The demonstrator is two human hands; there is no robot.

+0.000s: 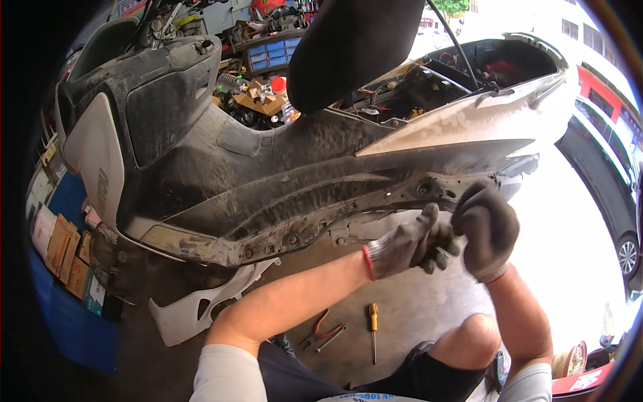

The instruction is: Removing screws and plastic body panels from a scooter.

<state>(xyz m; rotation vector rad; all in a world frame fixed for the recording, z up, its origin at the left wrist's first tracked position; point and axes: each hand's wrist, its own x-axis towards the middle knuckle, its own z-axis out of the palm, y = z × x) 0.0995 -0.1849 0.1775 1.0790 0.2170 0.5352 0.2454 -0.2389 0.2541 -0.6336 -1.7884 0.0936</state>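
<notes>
A dusty black-and-white scooter (295,157) stands across the view in front of me. Both my hands wear grey, dirt-darkened work gloves and hover close together beside the rear part of its lower side. My left hand (416,246) has its thumb raised away from loosely bent fingers, and I see nothing in it. Just to its right is my right hand (487,231), smeared by motion, so its fingers cannot be made out. Along the scooter's lower edge, a strip of bare mounting holes (293,239) is exposed.
On the floor lie a yellow-handled screwdriver (374,328), red-handled pliers (326,329), a wrench (330,339) and a white body panel (177,315). The scooter's seat (355,53) is tipped up. Cardboard boxes (63,248) stand left; a dark car (599,167) is parked right.
</notes>
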